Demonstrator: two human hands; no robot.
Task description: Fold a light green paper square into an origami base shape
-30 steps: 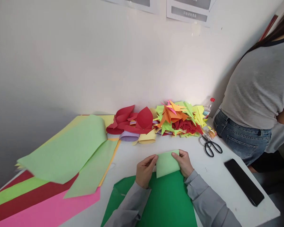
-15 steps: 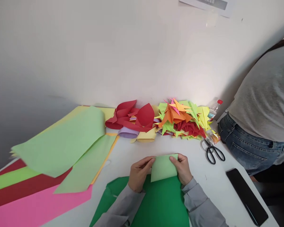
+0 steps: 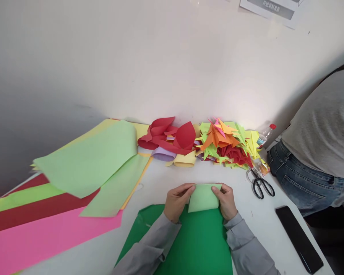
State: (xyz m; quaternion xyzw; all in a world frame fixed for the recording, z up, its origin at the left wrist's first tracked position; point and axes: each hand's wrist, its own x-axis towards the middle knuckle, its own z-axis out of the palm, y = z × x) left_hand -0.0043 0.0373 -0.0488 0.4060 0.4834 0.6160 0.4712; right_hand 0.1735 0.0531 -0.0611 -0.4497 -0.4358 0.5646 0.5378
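Observation:
A small light green piece of paper is held up between both hands, close above a dark green sheet. My left hand pinches its upper left corner with thumb and forefinger. At the upper right corner, my right hand grips it, thumb on the near face and fingers behind. The dark green sheet lies on the white table under my forearms, partly hidden by the grey sleeves.
Large coloured sheets are stacked at left. Along the wall lie red paper strips, folded paper pieces and a bottle. Black-handled scissors and a phone are at right, beside a person facing away.
The camera view has turned slightly, so the scene sits further right. Both hands keep hold of the light green paper, whose top edge now looks more level.

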